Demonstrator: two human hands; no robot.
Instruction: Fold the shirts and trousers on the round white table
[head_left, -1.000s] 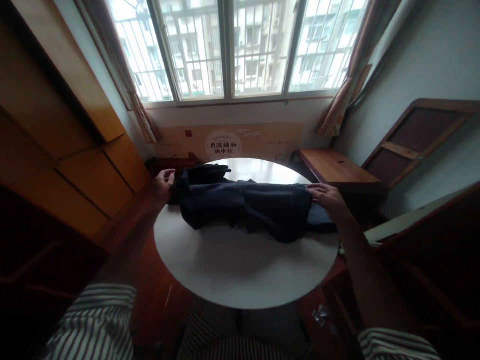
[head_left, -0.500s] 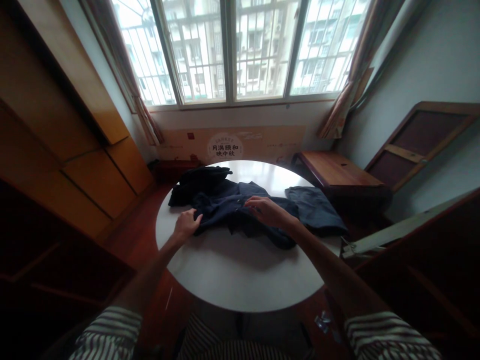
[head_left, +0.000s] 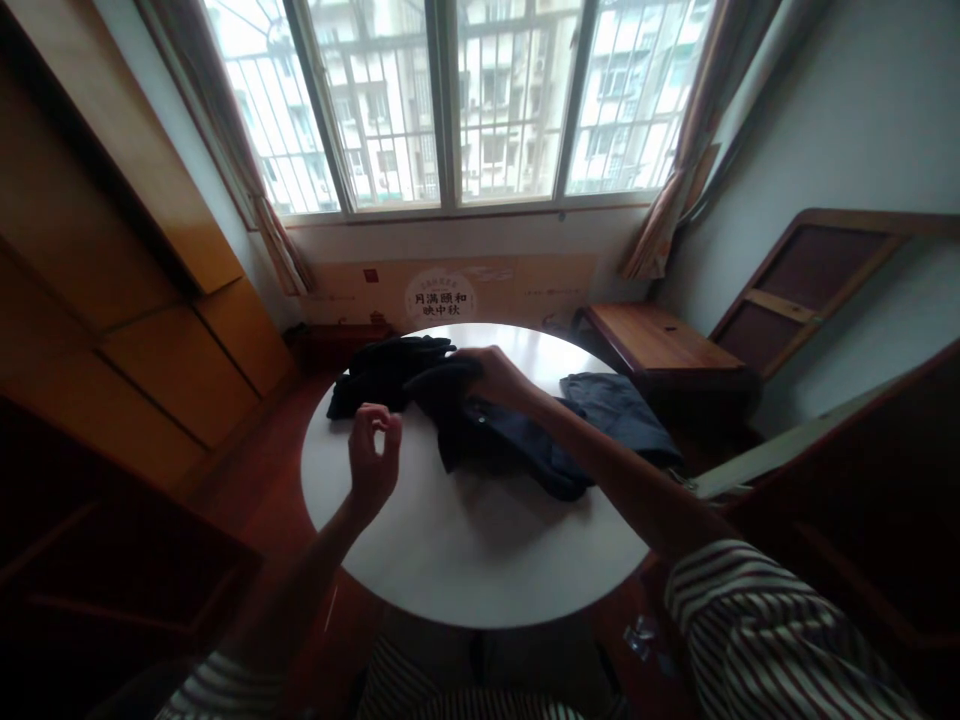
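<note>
- The right hand (head_left: 495,376), near the middle of the surface (head_left: 465,575) and toward 12 o'clock (the window side), is closed on the dark navy garment (head_left: 517,430), gripping a bunched part near its left end.
- From that hand, a dark fold of the garment sticks out toward 9 o'clock, while the body of the cloth runs away toward 4 and 5 o'clock, partly beneath the right forearm.
- From the left hand (head_left: 371,465), the garment lies toward 2 and 3 o'clock, apart, with bare white surface between.
- The right arm enters from 4 o'clock and slants across the garment; its back of the hand faces up and the fingers point down into the cloth, mostly hidden.
- The left arm comes in from 7 o'clock, hand raised at the surface's 9 o'clock side. Its fingers curl toward the thumb in a loose ring, white showing through; whether the tips meet cannot be told.
- A black pile of cloth (head_left: 382,365) lies at 10 to 11 o'clock on the surface, just beyond the left fingertips.
- A grey-blue folded garment (head_left: 622,415) lies at 2 o'clock, next to the navy one's right end.
</note>
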